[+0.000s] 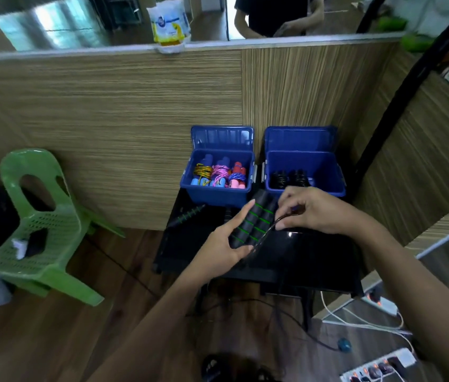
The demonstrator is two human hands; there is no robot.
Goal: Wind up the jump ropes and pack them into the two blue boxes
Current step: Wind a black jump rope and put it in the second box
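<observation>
Jump-rope handles (253, 223), two black foam grips with green rings, lie side by side in the left hand (224, 241), whose fingers and thumb curl round them above the black table (300, 260). At their three o'clock the right hand (317, 209) pinches the thin dark cord (266, 234), which is hard to follow against the table. At ten o'clock another green-ringed handle (188, 213) lies on the tabletop, its cord lost in the dark. Farther, at twelve o'clock, the left blue box (217, 193) holds wound colourful ropes (219, 173); the right blue box (328, 175) holds dark coils (289, 179), partly hidden by the right hand. Both lids stand open against the wood-grain partition (107, 119). A green chair (41, 224) stands at nine o'clock.
</observation>
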